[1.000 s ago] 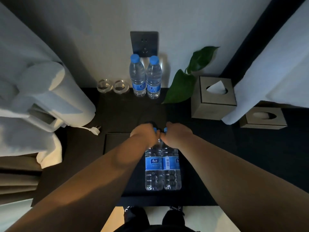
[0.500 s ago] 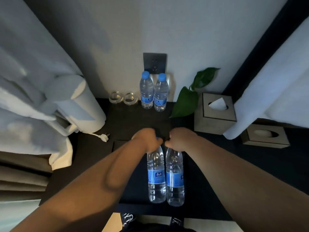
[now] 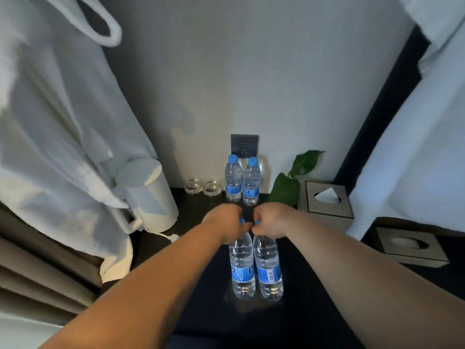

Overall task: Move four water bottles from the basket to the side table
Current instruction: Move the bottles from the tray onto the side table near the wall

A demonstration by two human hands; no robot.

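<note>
1. The two held water bottles, left held bottle [image 3: 242,268] and right held bottle [image 3: 268,269], stand upright, long axes vertical, caps up under the fists; they touch side by side near the middle of the dark tabletop [image 3: 201,285]; whether their bases rest on it cannot be told.
2. Two more bottles [image 3: 242,181] stand upright at 12 o'clock from them, against the wall below the socket [image 3: 244,145].
3. The left hand [image 3: 226,222] is clamped on the left held bottle's neck, the right hand [image 3: 270,221] on the right one's; knuckles nearly touch; both forearms reach in from 7 and 5 o'clock.
4. Compared with half a second ago, the view has tilted upward; more wall and bathrobe [image 3: 55,122] show; the kettle [image 3: 148,195] sits at 9 o'clock, the tissue box [image 3: 327,200] at 2 o'clock.
</note>
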